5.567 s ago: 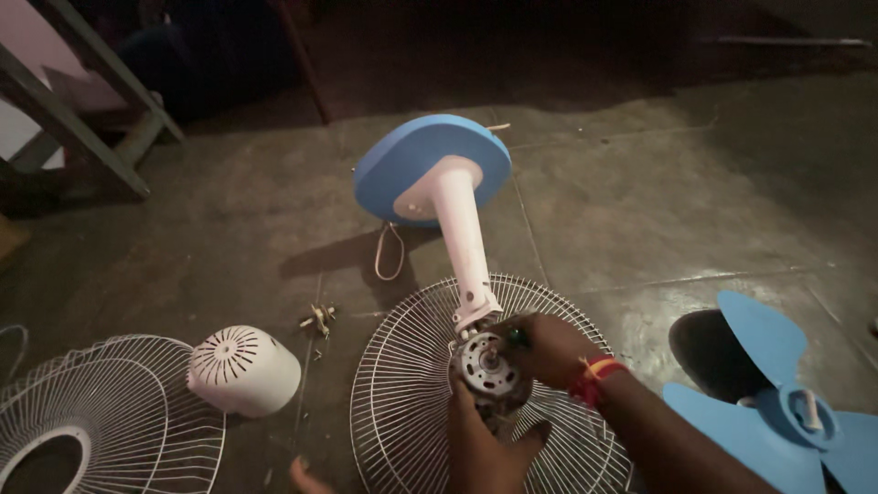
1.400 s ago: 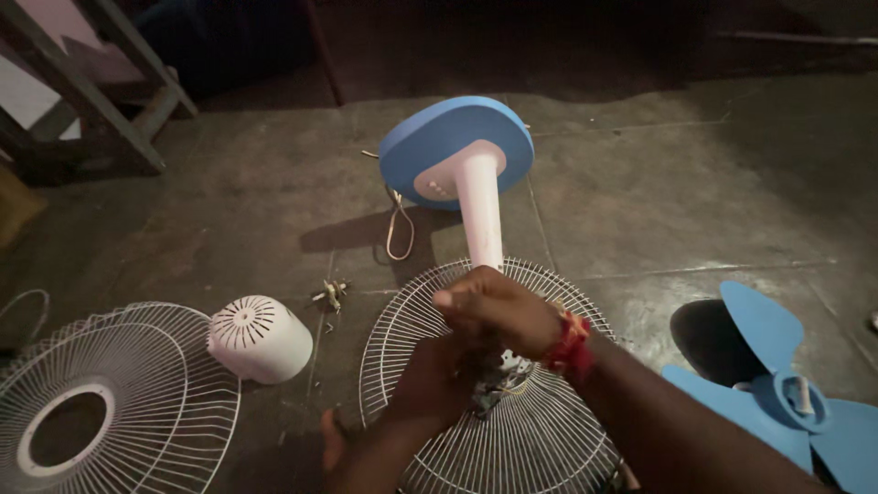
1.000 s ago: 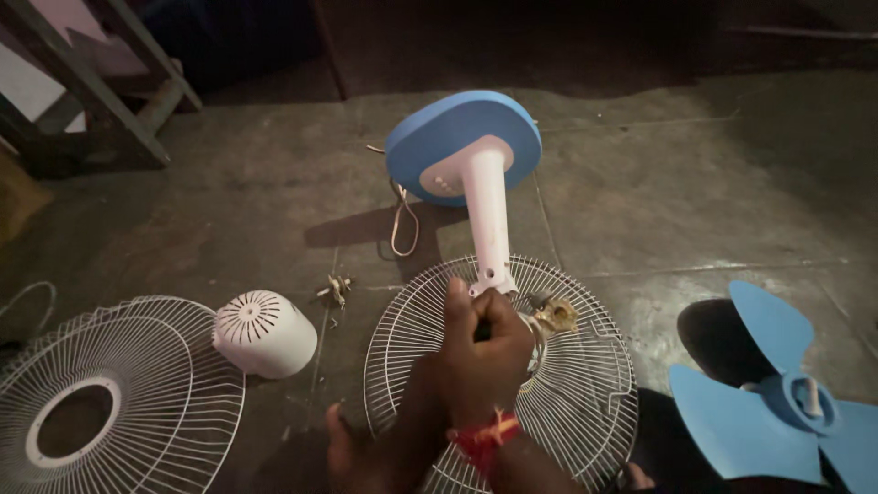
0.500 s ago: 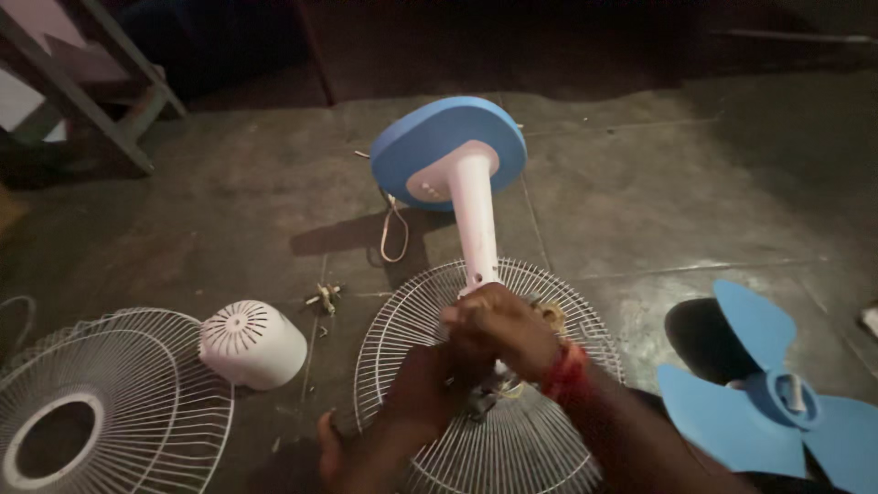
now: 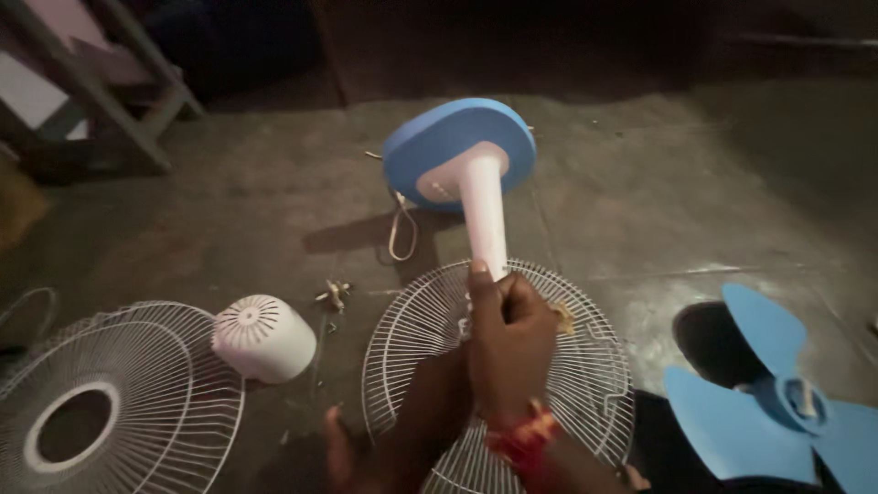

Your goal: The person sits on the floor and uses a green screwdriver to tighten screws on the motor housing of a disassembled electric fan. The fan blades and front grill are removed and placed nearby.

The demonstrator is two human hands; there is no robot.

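Note:
A dismantled stand fan lies on the floor, its blue base tipped up and its white pole pointing toward me. My right hand, with a red band at the wrist, is clenched over the motor head at the pole's near end and hides it. My left hand reaches in underneath, mostly covered by the right, and seems to grip the same part. A yellowish bit of the motor shows beside my knuckles. Both hands are above the white rear wire guard.
A second wire guard lies at the left, with a white domed motor cover beside it. Small loose hardware and the power cord lie near the pole. The blue blade rests at right. My foot shows below; a wooden frame stands far left.
My right hand has shifted from the side to straight over the motor head, closing tighter and hiding it. The left hand stays beneath. The fan parts on the floor have not moved.

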